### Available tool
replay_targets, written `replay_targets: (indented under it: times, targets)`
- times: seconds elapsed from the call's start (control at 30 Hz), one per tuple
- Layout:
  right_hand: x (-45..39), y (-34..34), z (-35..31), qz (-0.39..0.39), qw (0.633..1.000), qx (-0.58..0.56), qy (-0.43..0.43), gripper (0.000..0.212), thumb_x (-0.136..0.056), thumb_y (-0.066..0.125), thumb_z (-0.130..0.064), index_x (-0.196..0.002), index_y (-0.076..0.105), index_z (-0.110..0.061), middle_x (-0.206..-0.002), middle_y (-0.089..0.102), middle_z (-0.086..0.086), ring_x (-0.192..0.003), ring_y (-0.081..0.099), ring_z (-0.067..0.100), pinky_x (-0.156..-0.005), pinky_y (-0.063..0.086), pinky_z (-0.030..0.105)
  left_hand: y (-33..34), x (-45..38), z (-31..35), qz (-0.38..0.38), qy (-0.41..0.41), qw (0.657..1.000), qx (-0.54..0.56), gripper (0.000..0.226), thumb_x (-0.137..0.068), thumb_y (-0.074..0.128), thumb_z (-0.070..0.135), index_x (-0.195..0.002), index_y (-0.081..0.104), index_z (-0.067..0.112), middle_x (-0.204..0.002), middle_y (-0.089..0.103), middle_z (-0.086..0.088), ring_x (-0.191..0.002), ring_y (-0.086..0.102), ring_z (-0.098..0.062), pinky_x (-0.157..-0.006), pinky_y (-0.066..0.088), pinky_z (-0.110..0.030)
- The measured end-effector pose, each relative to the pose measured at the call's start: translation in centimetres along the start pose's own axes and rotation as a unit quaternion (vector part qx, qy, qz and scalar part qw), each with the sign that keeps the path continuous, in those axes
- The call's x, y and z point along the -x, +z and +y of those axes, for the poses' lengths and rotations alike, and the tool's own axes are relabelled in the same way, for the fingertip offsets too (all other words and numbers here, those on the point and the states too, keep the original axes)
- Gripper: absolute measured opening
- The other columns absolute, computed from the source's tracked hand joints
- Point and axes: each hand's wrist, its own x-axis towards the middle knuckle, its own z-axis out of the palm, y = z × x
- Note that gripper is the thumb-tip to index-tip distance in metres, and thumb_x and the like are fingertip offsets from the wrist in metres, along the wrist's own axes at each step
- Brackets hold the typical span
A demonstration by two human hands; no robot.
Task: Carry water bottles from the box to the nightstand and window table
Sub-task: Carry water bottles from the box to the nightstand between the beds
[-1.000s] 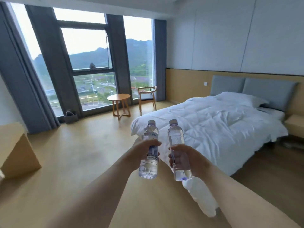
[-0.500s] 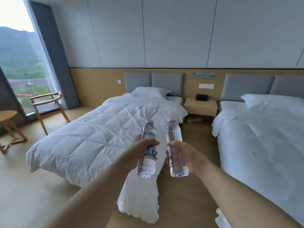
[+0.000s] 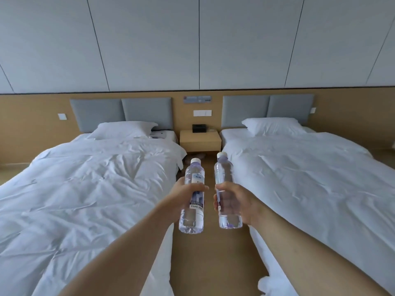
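1. While gripped at mid-body, left water bottle (image 3: pixel 192 196) stands near upright over the aisle floor (image 3: pixel 210 263), well short of the nightstand (image 3: pixel 200 141); white cap on top, printed label facing the camera.
2. Held the same way just beside it and not touching, right water bottle (image 3: pixel 227 191), clear-sided, cap tilted slightly toward the nightstand.
3. Left hand (image 3: pixel 186 194): fingers curled round the labelled bottle, thumb across its front, fingertips hidden behind the plastic.
4. Right hand (image 3: pixel 237 201): fingers wrapped and pressed together round the clear bottle, their tips showing at its left edge through the water.
5. Both bare forearms reaching in from the lower corners, aimed toward the nightstand.
6. Nightstand: pale wood, mounted against the wood-panelled wall, straight ahead beyond the bottles, between the two beds.
7. On the nightstand's top, toward its back: a small black box-like object (image 3: pixel 199 127); cannot tell what it is.
8. Above the nightstand on the wall: a white switch plate (image 3: pixel 202 113) and a grey control panel (image 3: pixel 197 99).
9. Under the nightstand on the floor: something pale and blurred, possibly slippers.
10. Left of the nightstand: a bed with rumpled white duvet (image 3: pixel 89 189), pillow (image 3: pixel 124 129) and grey padded headboard (image 3: pixel 121 112).
11. Right of the nightstand: a second bed with smoother white duvet (image 3: pixel 310 189), pillow (image 3: pixel 271 126) and matching headboard (image 3: pixel 267 110).
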Motion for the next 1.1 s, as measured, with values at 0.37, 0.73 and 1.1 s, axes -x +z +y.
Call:
replay_targets:
  times: [0.37,0.73,1.1]
  targets:
    - [-17.7,-6.1,-2.8,0.032,0.999,-0.029,0.008,0.063,-0.076,0.084,-0.033,-0.127,0.059,-0.005,-0.089,0.071,0.014,-0.074,0.07,0.025,-0.072,0.06,0.038,-0.8,-20.5,0.9,-0.014,-0.028,0.998,-0.047,0.061,-0.077,0.085,0.015,-0.128,0.052,0.012,-0.101,0.069,-0.022,-0.076,0.071,-0.032,-0.071,0.062,-0.044]
    - [-38.7,-12.6,-13.7,-0.013,0.999,-0.037,0.018,0.047,-0.078,0.081,-0.026,-0.115,0.059,-0.005,-0.088,0.068,0.016,-0.07,0.067,0.026,-0.068,0.059,0.036,0.3,-42.6,9.2,0.022,-0.015,0.997,-0.068,0.052,-0.082,0.082,0.016,-0.124,0.053,0.013,-0.101,0.068,-0.021,-0.085,0.069,-0.035,-0.089,0.061,-0.058]
    - [-59.5,-15.4,-17.6,-0.003,0.999,-0.022,0.027,0.062,-0.07,0.087,-0.033,-0.12,0.062,-0.005,-0.092,0.071,0.016,-0.077,0.07,0.027,-0.074,0.059,0.039,-4.6,-63.3,11.2,0.038,-0.039,0.996,-0.072,0.051,-0.079,0.084,0.017,-0.12,0.053,0.015,-0.096,0.072,-0.019,-0.071,0.073,-0.027,-0.067,0.064,-0.042]
